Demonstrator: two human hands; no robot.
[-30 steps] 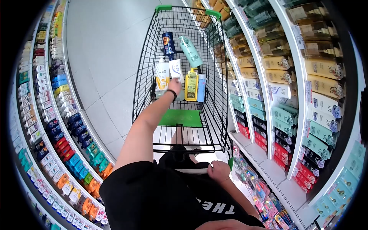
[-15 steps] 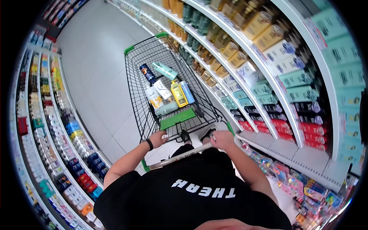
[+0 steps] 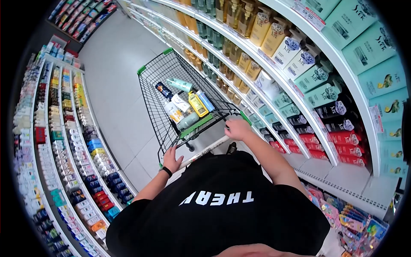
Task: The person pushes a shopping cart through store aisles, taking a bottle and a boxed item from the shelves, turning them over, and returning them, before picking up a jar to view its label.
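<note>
Bottles (image 3: 197,104) are loaded toward the cart (image 3: 141,70)'s handle edge. Right hand (image 3: 238,129) grips the handle (image 3: 205,150); left hand (image 3: 171,162) meets its left end, grip indeterminate.

The black wire shopping cart (image 3: 141,70) carries bottles (image 3: 198,105): yellow, blue, white and green.

1 camera, worn on person's head, looking forward and down; I see aisle as wide round view, corners dark, shelf lines bowed near edges. Black shirt (image 3: 218,222) nearest, filling bottom. Left hand (image 3: 172,160) and right hand (image 3: 238,129) close by, around middle. Shopping cart (image 3: 201,126) just beyond, seen from above and behind, slanting up leftward. Right shelf (image 3: 346,175) near; goods at left (image 3: 70,147) opposite; far rack (image 3: 82,19) small, top left.
</note>
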